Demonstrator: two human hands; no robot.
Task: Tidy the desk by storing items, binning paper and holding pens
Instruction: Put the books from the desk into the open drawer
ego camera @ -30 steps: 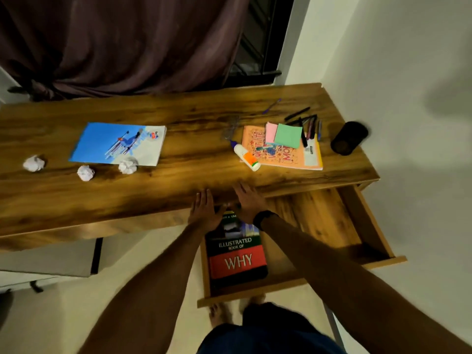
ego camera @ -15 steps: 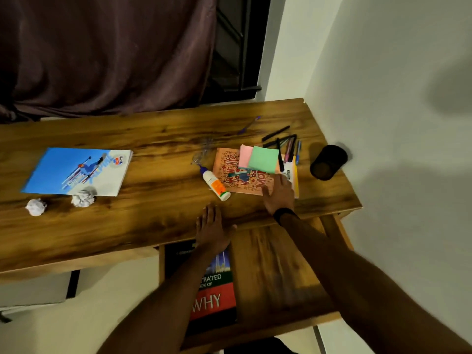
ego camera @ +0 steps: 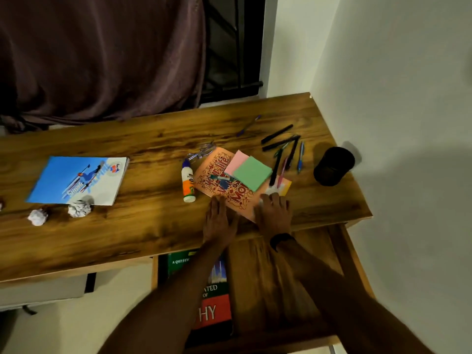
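An orange patterned notebook (ego camera: 224,185) lies on the wooden desk (ego camera: 143,226) near its front edge. Green sticky notes (ego camera: 252,172) and pink sticky notes (ego camera: 236,162) sit on top of it. My left hand (ego camera: 218,221) lies flat with its fingertips at the notebook's near left edge. My right hand (ego camera: 274,215) rests with straight fingers on the notebook's near right corner. Several pens (ego camera: 283,149) lie scattered behind the notebook, beside a black pen holder (ego camera: 333,166). A glue bottle (ego camera: 188,183) lies left of the notebook.
An open drawer (ego camera: 293,282) below the desk holds a green and red book (ego camera: 212,297). A blue booklet (ego camera: 79,178) and crumpled paper balls (ego camera: 79,208) (ego camera: 37,217) lie at the left. A purple pen (ego camera: 247,125) lies further back. Walls close in on the right.
Both hands left the drawer and came up onto the desk. The right hand reached the notebook first, and the left hand has now moved up to its near edge.
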